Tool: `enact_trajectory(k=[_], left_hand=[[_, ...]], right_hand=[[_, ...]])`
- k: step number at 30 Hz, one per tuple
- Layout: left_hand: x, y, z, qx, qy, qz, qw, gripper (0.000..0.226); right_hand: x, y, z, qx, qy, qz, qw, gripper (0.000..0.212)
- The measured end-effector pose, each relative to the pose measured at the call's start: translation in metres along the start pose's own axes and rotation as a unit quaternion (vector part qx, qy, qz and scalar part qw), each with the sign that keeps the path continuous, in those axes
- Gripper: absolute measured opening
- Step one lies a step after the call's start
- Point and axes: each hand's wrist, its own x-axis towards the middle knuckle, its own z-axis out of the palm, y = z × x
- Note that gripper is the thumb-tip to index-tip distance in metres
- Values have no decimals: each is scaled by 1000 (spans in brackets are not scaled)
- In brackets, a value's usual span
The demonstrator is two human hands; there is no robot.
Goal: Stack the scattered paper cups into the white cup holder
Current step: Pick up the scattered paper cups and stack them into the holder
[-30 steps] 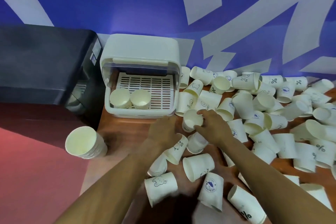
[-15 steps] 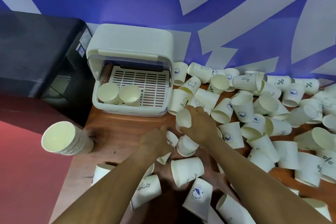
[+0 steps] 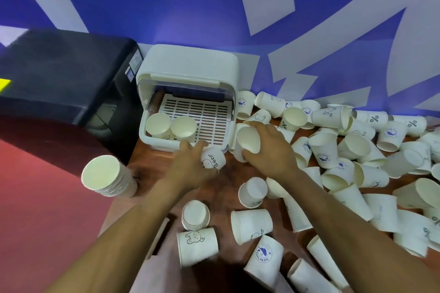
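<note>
Paper cups being carried to white cup holder [image 3: 188, 71]: left hand [image 3: 190, 169] gripping Bear cup [image 3: 212, 157], right hand [image 3: 269, 150] gripping plain cup [image 3: 248, 135]; next needing nesting into upright cups inside.

Scattered cups [image 3: 322, 147]: matt white paper, smooth, some with blue or black print. Cup holder [image 3: 190, 66] at far left: smooth white plastic with a slight sheen, slotted plastic tray [image 3: 202, 112] inside. Table [image 3: 147, 166]: glossy brown wood-grain surface; black box [image 3: 59, 74] on the left: dark, smooth, semi-gloss casing.
</note>
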Motion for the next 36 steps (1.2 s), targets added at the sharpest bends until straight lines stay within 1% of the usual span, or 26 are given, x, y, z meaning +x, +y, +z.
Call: enact_trajectory(k=[4, 6, 10, 12, 15, 18, 24, 29, 32, 36], left_hand=[[-9, 7, -20, -12, 32, 18, 999, 72], [-13, 8, -33, -17, 41, 30, 999, 64], [-18, 1, -61, -37, 30, 45, 998, 45], [-19, -6, -75, -30, 31, 52, 998, 47], [-20, -19, -102, -46, 57, 71, 995, 53], [-19, -40, -129, -65, 83, 84, 991, 49], [-8, -77, -162, -10, 121, 86, 989, 63], [6, -82, -163, 55, 126, 115, 984, 64], [17, -82, -157, 67, 104, 113, 986, 69], [31, -80, -148, 100, 105, 95, 985, 70]], right_hand=[[-2, -21, -14, 9, 13, 5, 1000, 69], [-3, -30, -17, 14, 22, 0, 1000, 67], [-4, -54, -20, 21, 36, 11, 999, 69], [-4, -67, -19, 25, 44, 16, 999, 69], [-3, -90, -13, 24, 46, 25, 998, 70], [-2, -115, -5, 26, 54, 32, 998, 68], [2, -154, 8, 53, 72, 36, 995, 65], [5, -165, 13, 54, 75, 36, 995, 65], [13, -164, 16, 50, 68, 40, 996, 65], [28, -158, 20, 49, 51, 38, 997, 65]])
